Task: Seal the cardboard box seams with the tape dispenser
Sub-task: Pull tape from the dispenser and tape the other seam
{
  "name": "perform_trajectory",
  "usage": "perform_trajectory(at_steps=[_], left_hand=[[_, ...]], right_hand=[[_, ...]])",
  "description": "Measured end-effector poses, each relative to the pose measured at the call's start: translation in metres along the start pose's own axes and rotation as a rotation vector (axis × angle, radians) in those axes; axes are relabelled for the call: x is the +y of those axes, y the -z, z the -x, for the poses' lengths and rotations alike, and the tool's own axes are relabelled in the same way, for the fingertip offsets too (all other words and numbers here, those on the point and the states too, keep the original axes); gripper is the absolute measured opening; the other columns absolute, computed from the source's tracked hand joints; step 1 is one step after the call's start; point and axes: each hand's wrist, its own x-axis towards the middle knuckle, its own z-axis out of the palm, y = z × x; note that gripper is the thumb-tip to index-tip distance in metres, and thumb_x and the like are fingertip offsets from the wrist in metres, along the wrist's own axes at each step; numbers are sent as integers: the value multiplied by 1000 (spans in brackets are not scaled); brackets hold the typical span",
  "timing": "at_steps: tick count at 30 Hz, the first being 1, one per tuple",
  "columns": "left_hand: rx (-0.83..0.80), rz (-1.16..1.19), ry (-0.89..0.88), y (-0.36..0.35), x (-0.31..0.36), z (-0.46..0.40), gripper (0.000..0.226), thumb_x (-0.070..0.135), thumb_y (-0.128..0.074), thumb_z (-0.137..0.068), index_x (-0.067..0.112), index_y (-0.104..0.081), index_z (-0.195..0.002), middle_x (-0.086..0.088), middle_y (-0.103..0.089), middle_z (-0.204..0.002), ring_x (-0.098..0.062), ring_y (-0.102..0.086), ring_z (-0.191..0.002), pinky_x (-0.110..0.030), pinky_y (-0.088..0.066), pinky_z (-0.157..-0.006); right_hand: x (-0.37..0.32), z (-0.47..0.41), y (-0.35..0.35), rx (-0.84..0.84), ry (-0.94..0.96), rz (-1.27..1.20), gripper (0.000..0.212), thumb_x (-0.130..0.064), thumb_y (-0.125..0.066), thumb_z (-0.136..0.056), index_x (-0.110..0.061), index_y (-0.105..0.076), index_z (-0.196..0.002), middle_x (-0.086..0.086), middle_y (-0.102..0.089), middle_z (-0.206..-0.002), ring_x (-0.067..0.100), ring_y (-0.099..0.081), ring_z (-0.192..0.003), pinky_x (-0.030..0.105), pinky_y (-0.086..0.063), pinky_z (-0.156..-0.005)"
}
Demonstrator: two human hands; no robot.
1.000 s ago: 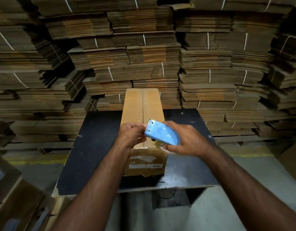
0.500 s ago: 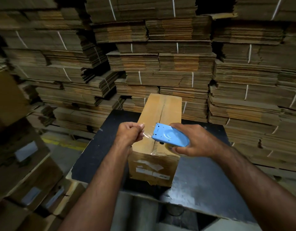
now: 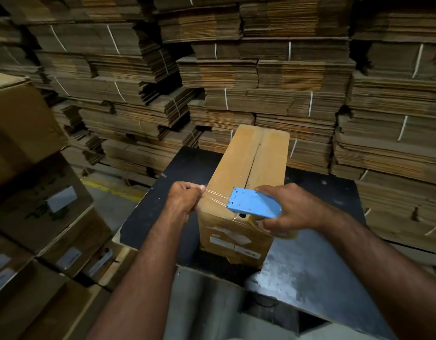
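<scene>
Clear tape (image 3: 215, 196) stretches from your left hand (image 3: 185, 198), which pinches its end, to the blue tape dispenser (image 3: 252, 201) your right hand (image 3: 291, 207) grips. Both hover over the cardboard box (image 3: 246, 182)'s near edge, with bare black bench (image 3: 148, 212) to its left.

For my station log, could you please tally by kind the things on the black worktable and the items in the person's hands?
Upright brown cardboard box on the black worktable: 1
Blue tape dispenser, held in the right hand: 1
Clear tape strip, pinched by the left hand: 1
Total: 3
</scene>
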Motion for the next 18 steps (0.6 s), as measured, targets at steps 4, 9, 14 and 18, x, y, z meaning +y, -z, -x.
perform_trajectory(at_steps=[4, 9, 14, 18], left_hand=[[38, -83, 31, 5, -16, -7, 15, 22, -68, -90, 7, -69, -91, -4, -61, -75, -14, -53, -67, -28, -45, -53], [66, -87, 44, 10, -31, -24, 15, 20, -68, -87, 10, -69, -77, -3, -60, -66, -16, -52, -63, -27, -44, -55], [62, -58, 46, 17, -44, -42, 18, 20, -67, -89, 11, -66, -73, -3, -58, -64, -15, -49, -58, -26, -40, -51], [18, -70, 45, 23, -54, -48, 18, 21, -67, -90, 8, -67, -77, -3, -58, -66, -15, -50, -61, -25, -40, -51]], right_hand=[[-14, -21, -2, -114, -15, 38, 79, -70, -63, -69, -30, -49, -136, -5, -63, -111, 14, -55, -91, 31, -50, -70], [-33, -46, -1, -179, -24, 140, 71, -77, -63, -69, -31, -55, -122, -7, -63, -103, 15, -56, -89, 33, -52, -70], [-47, -67, -5, -237, -47, 195, 73, -77, -63, -68, -31, -54, -124, -5, -64, -107, 16, -58, -94, 39, -54, -76], [-54, -78, -7, -280, -74, 224, 74, -77, -64, -64, -33, -54, -123, -6, -64, -108, 17, -58, -96, 41, -55, -79]])
